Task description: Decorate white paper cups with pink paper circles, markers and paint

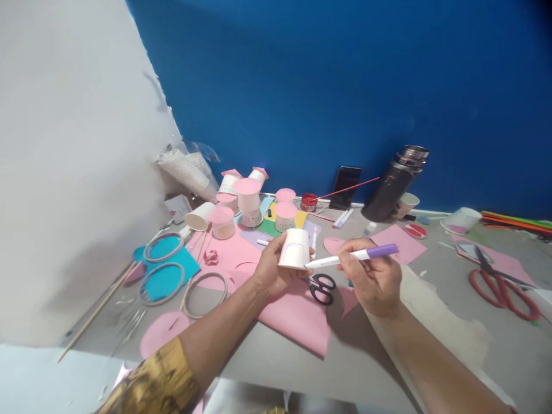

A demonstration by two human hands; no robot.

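Note:
A white paper cup, upside down with its rim lowest, is gripped in my left hand. Purple lines run across the cup's side. My right hand is closed around a white marker with a purple end, its tip at the cup's lower right edge. Below the cup lies a pair of black-handled scissors, partly covered, on pink paper. Behind my left hand stand several cups topped with pink discs, among them a taller stacked one.
Stacked paper cups lean at the back left, near grey hoops on blue sheets. A dark flask and a phone stand against the blue wall. Red-handled scissors lie at the right. Wooden sticks lie at the left.

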